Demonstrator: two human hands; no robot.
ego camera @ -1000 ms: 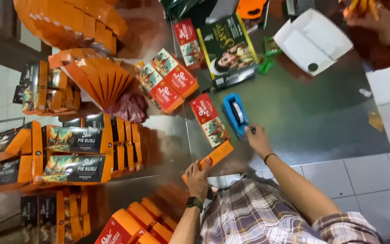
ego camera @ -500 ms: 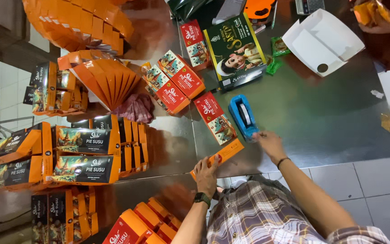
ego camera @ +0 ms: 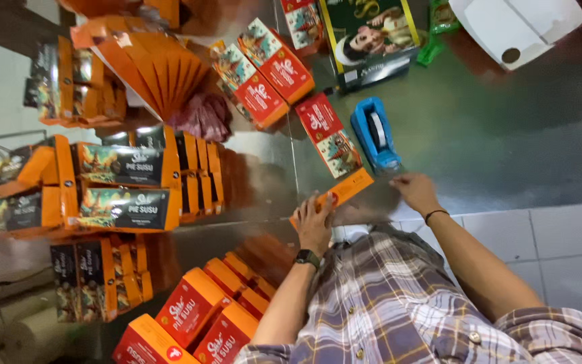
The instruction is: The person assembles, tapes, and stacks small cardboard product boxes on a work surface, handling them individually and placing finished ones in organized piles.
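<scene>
Orange box (ego camera: 345, 192) pinned to steel worktop (ego camera: 493, 135) under left hand (ego camera: 314, 226), grip open and flat; right hand (ego camera: 415, 192) drawn back from blue tape dispenser (ego camera: 375, 138), grip unreadable, taping apparently underway.

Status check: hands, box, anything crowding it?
Left hand pressing down on orange box. Right hand at the box's far end, grip unclear. Blue tape dispenser and red carton close beside.
</scene>
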